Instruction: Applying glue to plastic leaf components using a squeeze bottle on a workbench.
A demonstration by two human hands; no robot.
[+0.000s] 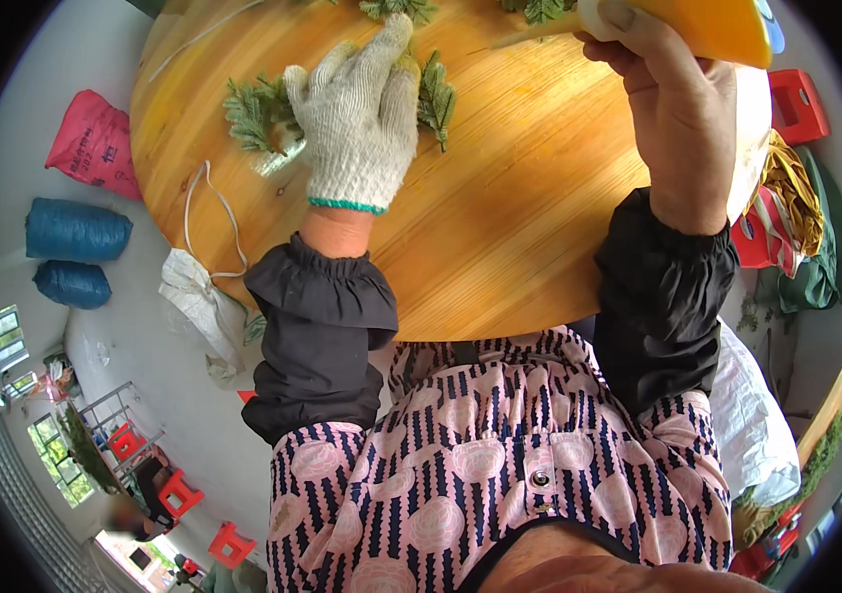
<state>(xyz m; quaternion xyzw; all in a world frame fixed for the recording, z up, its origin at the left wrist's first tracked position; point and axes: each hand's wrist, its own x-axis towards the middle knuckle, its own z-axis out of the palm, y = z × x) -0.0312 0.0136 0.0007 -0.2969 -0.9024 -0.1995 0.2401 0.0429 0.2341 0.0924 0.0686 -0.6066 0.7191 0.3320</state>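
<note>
My left hand (362, 114), in a cream knitted glove with a green cuff, lies over a green artificial fir sprig (261, 111) on the round wooden table (490, 227). Some of its fingers stretch out, while the thumb side bends down onto the sprig, whose leaves show on both sides of the glove. My right hand (683, 124), bare, is closed around the neck of a yellow squeeze bottle (713, 30). A pale pointed nozzle sticks out of the bottle to the left, over the table. The bottle's upper part is cut off by the frame edge.
More green sprigs (545, 10) lie at the table's far edge. A white cord (190, 212) and a white sack (189, 292) hang at the left edge. A pink sack (95, 145) and blue bundles (77, 229) stand beyond. At right are a red stool (799, 104) and a white bag (752, 425).
</note>
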